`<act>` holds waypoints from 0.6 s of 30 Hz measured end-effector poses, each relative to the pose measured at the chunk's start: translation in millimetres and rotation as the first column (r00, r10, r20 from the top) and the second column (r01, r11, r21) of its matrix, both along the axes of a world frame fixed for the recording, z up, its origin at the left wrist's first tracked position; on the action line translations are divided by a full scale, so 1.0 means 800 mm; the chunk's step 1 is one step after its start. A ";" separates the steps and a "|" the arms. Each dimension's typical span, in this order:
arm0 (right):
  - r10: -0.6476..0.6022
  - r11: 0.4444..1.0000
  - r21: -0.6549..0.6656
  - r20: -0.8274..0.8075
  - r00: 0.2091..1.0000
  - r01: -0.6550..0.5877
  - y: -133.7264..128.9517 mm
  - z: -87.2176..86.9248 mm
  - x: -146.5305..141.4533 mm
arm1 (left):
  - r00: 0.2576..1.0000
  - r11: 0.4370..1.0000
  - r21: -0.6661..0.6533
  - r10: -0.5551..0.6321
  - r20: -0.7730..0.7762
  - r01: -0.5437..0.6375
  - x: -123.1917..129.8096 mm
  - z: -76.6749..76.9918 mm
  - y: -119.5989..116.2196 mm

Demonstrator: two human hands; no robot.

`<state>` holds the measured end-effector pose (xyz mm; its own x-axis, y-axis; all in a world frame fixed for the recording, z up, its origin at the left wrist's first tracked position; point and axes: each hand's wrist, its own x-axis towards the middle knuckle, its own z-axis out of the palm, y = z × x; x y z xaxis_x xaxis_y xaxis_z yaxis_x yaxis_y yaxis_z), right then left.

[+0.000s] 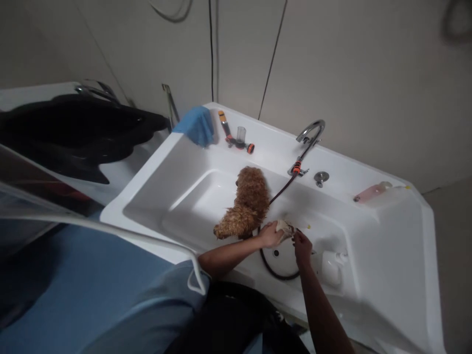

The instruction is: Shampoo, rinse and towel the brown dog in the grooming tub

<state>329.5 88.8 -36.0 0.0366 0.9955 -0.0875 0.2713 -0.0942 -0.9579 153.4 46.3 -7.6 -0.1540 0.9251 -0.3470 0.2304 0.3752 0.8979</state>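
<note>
A wet, curly brown dog (250,196) stands in a white tub (195,199), its head toward the near left. To its right, my left hand (271,235) is closed around a small whitish thing with dark marks (284,230), whose kind I cannot make out. My right hand (302,245) is closed at the right end of that thing, its fingers pinched together. A small yellow tip shows just beyond it. Below my hands, a dark hose (275,273) curves around the drain (276,253). A white bottle with a pump (332,268) lies or stands at the right.
On the back ledge are a blue cloth (199,125), an orange-and-black spray nozzle (239,143), a chrome faucet (311,135) with the hose attached, a round knob (321,177) and a pink squeeze bottle (372,191). A white bar (121,228) crosses at the near left, beside a black basin (73,132).
</note>
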 end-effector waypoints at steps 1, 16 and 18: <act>0.033 0.999 0.020 -0.024 0.999 -0.032 0.001 0.007 -0.007 | 1.000 0.999 0.032 0.004 0.005 -0.004 -0.008 0.003 -0.002; 0.159 0.987 0.072 -0.316 0.935 -0.143 0.017 0.074 -0.068 | 0.971 0.926 0.295 0.231 0.055 -0.237 -0.119 0.074 -0.051; 0.013 1.000 0.009 -0.390 0.921 -0.010 0.031 0.078 -0.060 | 0.906 0.879 0.232 0.383 0.180 -0.418 -0.129 0.082 -0.052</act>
